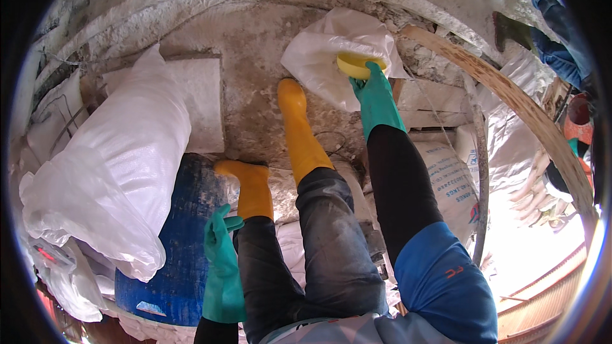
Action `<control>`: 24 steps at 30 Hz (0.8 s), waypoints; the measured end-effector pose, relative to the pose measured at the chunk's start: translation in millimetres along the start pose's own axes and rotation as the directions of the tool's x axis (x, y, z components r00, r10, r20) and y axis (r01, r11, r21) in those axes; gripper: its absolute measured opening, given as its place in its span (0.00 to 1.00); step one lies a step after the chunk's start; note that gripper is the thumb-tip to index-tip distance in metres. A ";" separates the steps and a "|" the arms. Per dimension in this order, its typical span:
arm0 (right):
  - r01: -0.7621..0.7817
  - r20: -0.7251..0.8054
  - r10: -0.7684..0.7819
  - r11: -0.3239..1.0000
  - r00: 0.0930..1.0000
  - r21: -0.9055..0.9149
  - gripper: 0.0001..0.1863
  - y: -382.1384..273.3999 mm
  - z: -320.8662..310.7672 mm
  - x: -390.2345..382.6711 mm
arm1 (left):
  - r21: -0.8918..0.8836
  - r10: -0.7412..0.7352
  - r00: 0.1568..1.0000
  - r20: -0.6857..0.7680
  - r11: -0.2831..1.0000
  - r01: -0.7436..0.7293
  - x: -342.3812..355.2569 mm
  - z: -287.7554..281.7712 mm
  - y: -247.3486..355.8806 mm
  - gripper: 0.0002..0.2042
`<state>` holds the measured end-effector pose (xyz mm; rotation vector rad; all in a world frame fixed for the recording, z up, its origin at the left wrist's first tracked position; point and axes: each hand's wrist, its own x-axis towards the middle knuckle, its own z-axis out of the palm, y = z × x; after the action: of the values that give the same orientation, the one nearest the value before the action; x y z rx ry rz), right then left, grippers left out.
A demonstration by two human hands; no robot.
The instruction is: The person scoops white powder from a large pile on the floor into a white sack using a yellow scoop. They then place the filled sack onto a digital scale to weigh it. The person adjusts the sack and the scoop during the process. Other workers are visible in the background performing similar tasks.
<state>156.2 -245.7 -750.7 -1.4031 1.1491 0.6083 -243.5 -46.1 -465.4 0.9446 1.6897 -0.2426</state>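
Observation:
My right hand (380, 99), in a green rubber glove, reaches forward with its fingers closed on the near edge of a shallow yellow bowl (357, 64). The bowl is tilted over a white woven sack (312, 57) that lies crumpled on the ledge; its inside is hard to make out. My left hand (223, 267), gloved in the same green, hangs low beside my left thigh with fingers apart and nothing in it. Close by it stands a blue barrel (182, 216). A filled white sack (121, 146) rests against and over that barrel.
My yellow boots (296, 121) stand on a dusty, uneven floor (248, 57). A curved wooden plank (503, 89) crosses the right side, near printed sacks (446, 178). Another person's legs in jeans (551, 54) show at the upper right. A pale slab (197, 102) lies behind the filled sack.

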 end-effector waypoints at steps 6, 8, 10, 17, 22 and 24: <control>0.180 0.110 -0.270 0.844 0.956 0.505 0.29 -15.7 12.2 35.1 | -0.028 -0.017 1.000 -0.009 0.999 0.017 3.0 -10.3 -13.3 0.21; 0.191 0.123 -0.315 0.795 0.941 0.576 0.30 -30.6 14.1 27.7 | -0.021 -0.001 1.000 -0.031 1.000 0.000 -0.2 -15.8 -15.9 0.20; 0.183 0.150 -0.318 0.803 0.936 0.567 0.31 -34.7 11.6 12.2 | -0.028 0.021 0.998 -0.052 0.999 -0.022 -3.8 -20.6 -17.0 0.20; 0.053 0.158 -0.081 0.983 0.984 0.175 0.34 -33.5 -43.6 -14.4 | -0.066 0.008 1.000 -0.002 0.998 -0.008 -13.7 -33.6 -20.3 0.21; 0.031 0.357 -0.086 0.987 0.930 0.157 0.33 -16.8 -68.8 -81.4 | -0.128 0.045 0.995 0.092 0.991 -0.033 -36.0 -45.4 -28.0 0.21; -0.035 0.322 0.005 0.996 0.947 0.087 0.33 -19.0 -56.6 -139.3 | -0.296 0.086 0.991 0.103 0.954 -0.052 -54.5 -44.3 -14.4 0.17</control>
<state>105.3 -261.8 -608.9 -1.1638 0.9180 0.7584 -282.7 -54.2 -405.9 0.7512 1.5328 0.0028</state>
